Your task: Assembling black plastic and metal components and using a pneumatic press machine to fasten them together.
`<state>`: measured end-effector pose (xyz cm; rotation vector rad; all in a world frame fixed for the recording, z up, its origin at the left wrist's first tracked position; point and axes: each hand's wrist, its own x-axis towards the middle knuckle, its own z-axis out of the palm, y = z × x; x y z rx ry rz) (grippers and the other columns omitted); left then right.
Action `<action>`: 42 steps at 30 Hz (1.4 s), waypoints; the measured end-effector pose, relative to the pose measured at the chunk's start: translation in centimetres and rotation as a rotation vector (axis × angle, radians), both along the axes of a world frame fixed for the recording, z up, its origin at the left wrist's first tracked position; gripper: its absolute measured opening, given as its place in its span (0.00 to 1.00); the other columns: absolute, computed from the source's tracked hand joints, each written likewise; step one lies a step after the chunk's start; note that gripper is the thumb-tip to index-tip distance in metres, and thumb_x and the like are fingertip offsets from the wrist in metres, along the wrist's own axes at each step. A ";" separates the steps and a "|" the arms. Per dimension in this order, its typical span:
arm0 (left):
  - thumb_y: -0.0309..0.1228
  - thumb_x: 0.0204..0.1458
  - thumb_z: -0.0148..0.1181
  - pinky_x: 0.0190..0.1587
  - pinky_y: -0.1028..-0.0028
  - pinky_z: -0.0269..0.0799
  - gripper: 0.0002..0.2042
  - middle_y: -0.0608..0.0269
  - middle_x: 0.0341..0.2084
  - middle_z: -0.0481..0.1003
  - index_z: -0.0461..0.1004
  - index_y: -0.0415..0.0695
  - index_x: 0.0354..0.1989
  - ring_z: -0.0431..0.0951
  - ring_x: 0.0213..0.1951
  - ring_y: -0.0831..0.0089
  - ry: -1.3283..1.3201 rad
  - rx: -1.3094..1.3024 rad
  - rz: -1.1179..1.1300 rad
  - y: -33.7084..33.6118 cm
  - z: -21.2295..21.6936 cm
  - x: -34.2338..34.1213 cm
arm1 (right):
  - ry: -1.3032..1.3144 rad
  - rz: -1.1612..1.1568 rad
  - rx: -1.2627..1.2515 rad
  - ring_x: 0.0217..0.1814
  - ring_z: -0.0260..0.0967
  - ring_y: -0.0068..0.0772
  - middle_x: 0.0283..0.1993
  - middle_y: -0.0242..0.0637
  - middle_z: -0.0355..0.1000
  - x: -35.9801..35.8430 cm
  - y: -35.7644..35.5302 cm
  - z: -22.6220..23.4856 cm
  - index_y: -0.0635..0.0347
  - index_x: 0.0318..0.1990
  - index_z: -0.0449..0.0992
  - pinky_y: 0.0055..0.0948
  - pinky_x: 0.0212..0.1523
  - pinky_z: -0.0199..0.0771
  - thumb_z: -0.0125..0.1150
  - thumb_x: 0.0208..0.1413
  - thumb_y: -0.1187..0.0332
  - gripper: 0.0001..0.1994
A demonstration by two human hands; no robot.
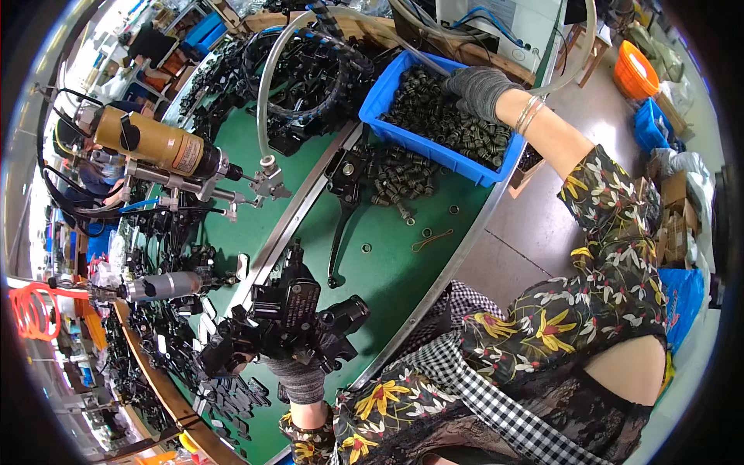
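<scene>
Small dark fittings (422, 101) in a blue bin (387, 130), axes mixed, lie beneath and left of the right hand's (482, 93) half-curled fingers, the nearer of 2 hands; their grip I cannot tell. The left hand (297, 380), fingers mostly hidden, holds black parts (298, 304).

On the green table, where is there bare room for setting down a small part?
The widest bare patch lies between the black lever and the table's metal edge. A smaller one shows between the gold tool and the clear hose. It is crowded beside the blue bin, where fittings pile up, and under the far black parts.
</scene>
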<state>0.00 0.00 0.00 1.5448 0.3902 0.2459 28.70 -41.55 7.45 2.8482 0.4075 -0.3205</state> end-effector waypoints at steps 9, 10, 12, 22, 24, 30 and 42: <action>0.34 0.43 0.70 0.51 0.66 0.70 0.38 0.55 0.48 0.67 0.54 0.41 0.61 0.72 0.45 0.67 0.026 0.357 -0.054 0.3 0.0 0.3 | -0.118 0.119 0.060 0.46 0.75 0.46 0.46 0.43 0.75 2.3 -0.1 -2.0 0.52 0.55 0.72 0.43 0.46 0.74 0.56 0.55 0.70 0.18; 0.35 0.43 0.70 0.50 0.66 0.71 0.37 0.55 0.48 0.68 0.55 0.40 0.60 0.72 0.45 0.67 -0.022 0.554 -0.100 0.7 -0.5 0.2 | -0.116 0.124 0.057 0.46 0.75 0.46 0.46 0.43 0.75 2.2 -0.2 -2.0 0.52 0.55 0.72 0.43 0.46 0.74 0.56 0.55 0.70 0.18; 0.37 0.44 0.70 0.50 0.66 0.71 0.37 0.56 0.47 0.68 0.56 0.40 0.59 0.72 0.44 0.67 -0.068 0.747 -0.146 0.7 -0.8 0.0 | -0.071 0.102 0.166 0.44 0.75 0.45 0.46 0.42 0.74 1.9 -0.5 -1.8 0.54 0.54 0.73 0.41 0.47 0.74 0.57 0.54 0.72 0.19; 0.32 0.49 0.65 0.46 0.69 0.73 0.26 0.56 0.45 0.71 0.61 0.40 0.54 0.73 0.43 0.69 -0.099 0.601 -0.208 -1.1 0.3 0.4 | 0.277 -0.496 0.688 0.38 0.74 0.32 0.36 0.37 0.78 6.0 -2.9 -4.2 0.55 0.48 0.78 0.33 0.41 0.72 0.52 0.61 0.61 0.14; 0.25 0.47 0.65 0.46 0.70 0.75 0.25 0.56 0.47 0.70 0.62 0.40 0.53 0.74 0.45 0.69 -0.062 0.688 -0.231 -0.7 0.8 0.0 | 0.265 -0.769 0.760 0.37 0.72 0.32 0.39 0.38 0.77 5.4 -0.7 -2.7 0.53 0.51 0.76 0.33 0.42 0.71 0.47 0.63 0.54 0.18; 0.26 0.45 0.67 0.49 0.69 0.76 0.29 0.57 0.48 0.69 0.59 0.42 0.55 0.74 0.45 0.69 -0.047 0.496 -0.222 0.2 -1.2 -0.5 | 0.174 -0.621 0.619 0.44 0.72 0.35 0.45 0.40 0.76 5.2 -2.4 -3.3 0.54 0.55 0.72 0.35 0.49 0.70 0.43 0.64 0.51 0.22; 0.28 0.41 0.72 0.52 0.67 0.69 0.36 0.57 0.46 0.68 0.57 0.41 0.58 0.71 0.46 0.67 0.017 0.481 -0.138 -0.5 -1.6 -1.3 | -0.107 -0.002 0.142 0.51 0.73 0.48 0.49 0.48 0.74 1.5 0.7 -1.9 0.57 0.55 0.71 0.41 0.47 0.75 0.56 0.57 0.67 0.18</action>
